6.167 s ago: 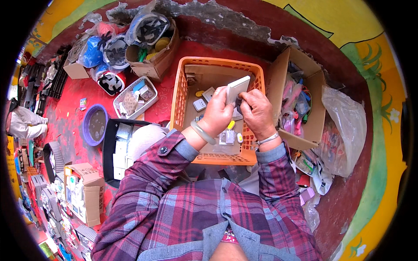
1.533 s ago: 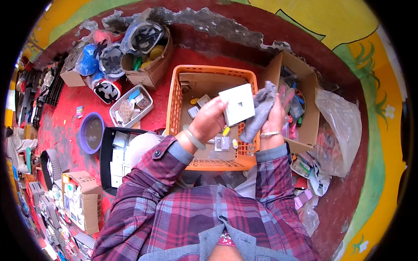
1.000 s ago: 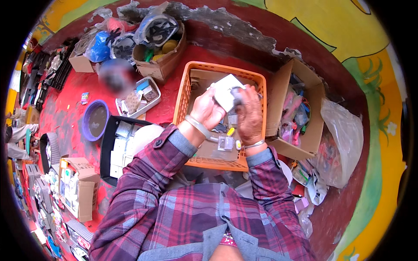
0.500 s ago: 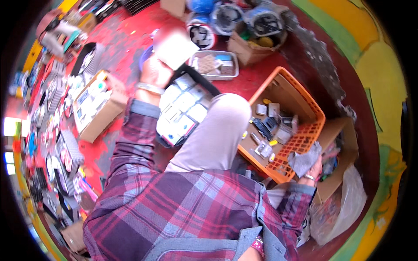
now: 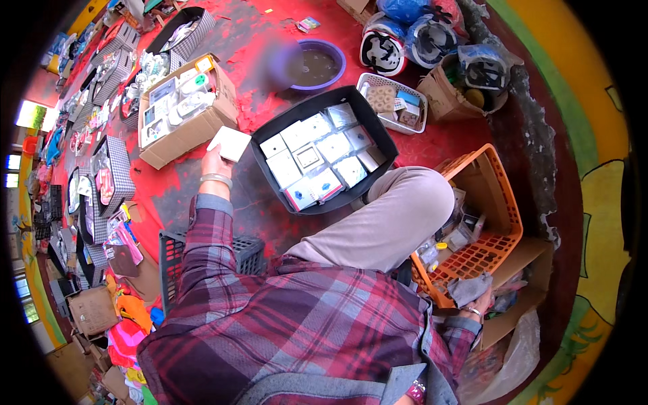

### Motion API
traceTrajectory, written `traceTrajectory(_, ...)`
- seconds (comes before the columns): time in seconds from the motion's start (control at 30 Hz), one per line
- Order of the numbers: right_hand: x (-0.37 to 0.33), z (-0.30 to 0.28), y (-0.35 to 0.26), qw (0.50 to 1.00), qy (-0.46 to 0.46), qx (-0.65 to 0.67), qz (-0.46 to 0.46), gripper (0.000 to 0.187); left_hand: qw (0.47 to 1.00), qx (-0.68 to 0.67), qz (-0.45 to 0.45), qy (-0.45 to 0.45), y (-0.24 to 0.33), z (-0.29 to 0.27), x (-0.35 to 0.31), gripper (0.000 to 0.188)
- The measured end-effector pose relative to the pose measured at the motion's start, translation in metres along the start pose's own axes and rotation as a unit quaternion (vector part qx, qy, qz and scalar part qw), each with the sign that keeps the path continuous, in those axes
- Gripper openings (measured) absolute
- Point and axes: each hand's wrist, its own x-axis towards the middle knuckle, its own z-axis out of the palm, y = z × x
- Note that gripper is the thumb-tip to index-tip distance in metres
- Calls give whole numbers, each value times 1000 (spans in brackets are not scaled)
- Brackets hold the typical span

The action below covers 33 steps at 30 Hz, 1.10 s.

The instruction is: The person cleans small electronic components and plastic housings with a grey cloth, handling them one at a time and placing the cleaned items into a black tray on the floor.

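Note:
My left hand (image 5: 216, 165) is closed on a flat white square plate (image 5: 231, 143), held up between the carton and the black bin. The black bin (image 5: 383, 131) stands in front of my raised knee, with several white square pieces (image 5: 308, 158) in it, some in clear wrapping. Low on the right, my right hand (image 5: 480, 302) grips a crumpled grey cloth (image 5: 468, 289) beside an orange plastic crate (image 5: 507, 202). Small loose pieces (image 5: 461, 236) lie inside that crate, partly hidden by my knee. A purple basin (image 5: 342, 65) of murky water sits beyond the bin.
A cardboard carton (image 5: 192, 140) of white packaged goods stands left of the bin. Right of the basin are a white basket (image 5: 422, 125) and bagged helmets (image 5: 383, 52). A dark grey crate (image 5: 250, 255) is by my left arm, an open carton (image 5: 516, 266) by my right.
My left hand has drawn the white plate back from over the basin to the bin's left side. The view has turned left. My right hand still grips the grey cloth.

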Motion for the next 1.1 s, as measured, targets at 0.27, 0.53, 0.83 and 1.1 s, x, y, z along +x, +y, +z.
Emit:
traceTrajectory(0.27,-19,13,11,997,67,-5,-33,39,990,2,-110,-92,-93,40,28,33)
traceTrajectory(0.53,-6,19,15,996,91,1,4,41,938,278,-186,-90,-277,125,11,34)
traceTrajectory(0.83,-14,32,26,993,114,-5,-2,41,917,340,-183,-99,-342,213,-35,43)
traceTrajectory(1.1,-6,43,27,996,88,-23,7,41,748,641,145,-98,-372,171,7,41)
